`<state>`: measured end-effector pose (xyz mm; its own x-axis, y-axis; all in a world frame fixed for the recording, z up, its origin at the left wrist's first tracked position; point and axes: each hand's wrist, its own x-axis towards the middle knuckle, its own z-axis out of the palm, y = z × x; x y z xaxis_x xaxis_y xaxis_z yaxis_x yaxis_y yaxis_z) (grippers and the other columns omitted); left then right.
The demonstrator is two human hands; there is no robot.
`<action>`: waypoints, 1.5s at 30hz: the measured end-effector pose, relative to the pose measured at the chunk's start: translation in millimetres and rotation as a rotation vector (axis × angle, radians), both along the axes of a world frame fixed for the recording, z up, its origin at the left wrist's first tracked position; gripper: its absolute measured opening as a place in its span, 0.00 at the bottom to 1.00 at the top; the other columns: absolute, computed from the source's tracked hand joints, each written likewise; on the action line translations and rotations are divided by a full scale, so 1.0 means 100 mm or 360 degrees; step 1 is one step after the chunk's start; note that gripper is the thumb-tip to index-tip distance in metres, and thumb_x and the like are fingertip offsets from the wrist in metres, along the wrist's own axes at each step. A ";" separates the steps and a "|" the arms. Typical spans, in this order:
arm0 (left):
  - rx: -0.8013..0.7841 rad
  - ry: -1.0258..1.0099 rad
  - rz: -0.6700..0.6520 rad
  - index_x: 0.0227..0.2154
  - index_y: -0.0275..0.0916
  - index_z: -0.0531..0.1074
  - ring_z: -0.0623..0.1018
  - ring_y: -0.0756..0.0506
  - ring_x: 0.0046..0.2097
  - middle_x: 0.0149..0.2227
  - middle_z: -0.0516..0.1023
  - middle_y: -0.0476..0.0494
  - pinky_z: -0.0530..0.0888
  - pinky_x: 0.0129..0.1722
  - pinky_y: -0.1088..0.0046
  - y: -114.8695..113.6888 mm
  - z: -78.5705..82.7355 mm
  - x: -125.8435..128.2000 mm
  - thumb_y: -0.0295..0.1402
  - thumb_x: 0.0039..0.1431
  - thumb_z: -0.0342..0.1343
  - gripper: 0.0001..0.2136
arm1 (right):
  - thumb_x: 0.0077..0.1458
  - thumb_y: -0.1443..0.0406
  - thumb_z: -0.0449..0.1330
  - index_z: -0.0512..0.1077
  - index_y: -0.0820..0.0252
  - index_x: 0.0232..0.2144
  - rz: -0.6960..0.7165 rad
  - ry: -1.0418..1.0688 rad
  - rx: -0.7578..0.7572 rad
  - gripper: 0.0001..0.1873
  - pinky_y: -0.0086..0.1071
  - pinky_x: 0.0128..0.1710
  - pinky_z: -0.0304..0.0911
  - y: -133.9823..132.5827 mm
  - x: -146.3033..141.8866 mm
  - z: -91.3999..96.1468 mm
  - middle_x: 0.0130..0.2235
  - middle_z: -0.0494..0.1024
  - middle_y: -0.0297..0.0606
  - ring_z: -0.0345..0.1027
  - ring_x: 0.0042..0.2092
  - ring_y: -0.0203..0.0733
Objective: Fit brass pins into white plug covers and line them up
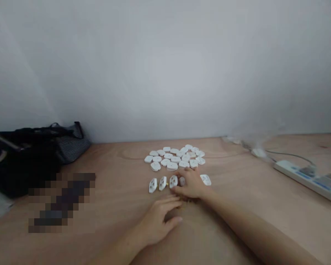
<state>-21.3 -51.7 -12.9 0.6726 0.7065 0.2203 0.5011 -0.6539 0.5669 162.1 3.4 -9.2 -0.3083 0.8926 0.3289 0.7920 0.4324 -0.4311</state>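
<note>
Several white plug housings stand on edge in a row on the wooden table; the leftmost plug housing (pixel 152 186) and its neighbour (pixel 162 183) show holes in their faces, with yellow bits beside them. My right hand (pixel 192 184) curls over the row, thumb at the third plug housing (pixel 173 181) and fingers around a fourth plug housing (pixel 182 181), partly hidden by the hand. Another plug housing (pixel 205 179) lies just right of that hand. Nearer to me, my left hand (pixel 160 219) rests low with fingers stretched and apart, its fingertips beside small brass-coloured bits (pixel 189 201).
Behind the row lies a cluster of white housings (pixel 175 159). At the right, a power strip (pixel 306 178) with cables and clear plastic sits along the table. A black bag (pixel 24 158) and a pixelated dark object (pixel 63 202) are at the left. A pale wall (pixel 165 73) closes the back.
</note>
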 end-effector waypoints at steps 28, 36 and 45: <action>0.0281 -0.0401 0.0285 0.35 0.40 0.74 0.78 0.48 0.36 0.33 0.79 0.49 0.72 0.37 0.75 0.01 -0.02 0.01 0.28 0.59 0.52 0.06 | 0.40 0.55 0.66 0.72 0.52 0.37 0.0136 0.0125 0.0118 0.19 0.39 0.41 0.47 -0.62 0.42 -0.05 0.33 0.75 0.35 0.62 0.39 0.46; 0.0345 -0.0477 0.0074 0.36 0.39 0.75 0.78 0.48 0.37 0.35 0.79 0.46 0.73 0.38 0.75 -0.02 -0.03 0.03 0.25 0.58 0.53 0.07 | 0.38 0.57 0.66 0.73 0.53 0.36 0.0246 0.0179 0.0094 0.19 0.40 0.41 0.47 -0.67 0.34 -0.04 0.30 0.75 0.32 0.62 0.36 0.44; 0.0463 -0.0452 -0.0002 0.35 0.38 0.76 0.78 0.47 0.35 0.33 0.79 0.43 0.75 0.36 0.75 -0.02 0.00 0.09 0.24 0.57 0.53 0.08 | 0.38 0.54 0.66 0.73 0.52 0.38 0.0264 0.0165 0.0087 0.22 0.41 0.42 0.47 -0.69 0.33 -0.08 0.31 0.77 0.33 0.63 0.37 0.46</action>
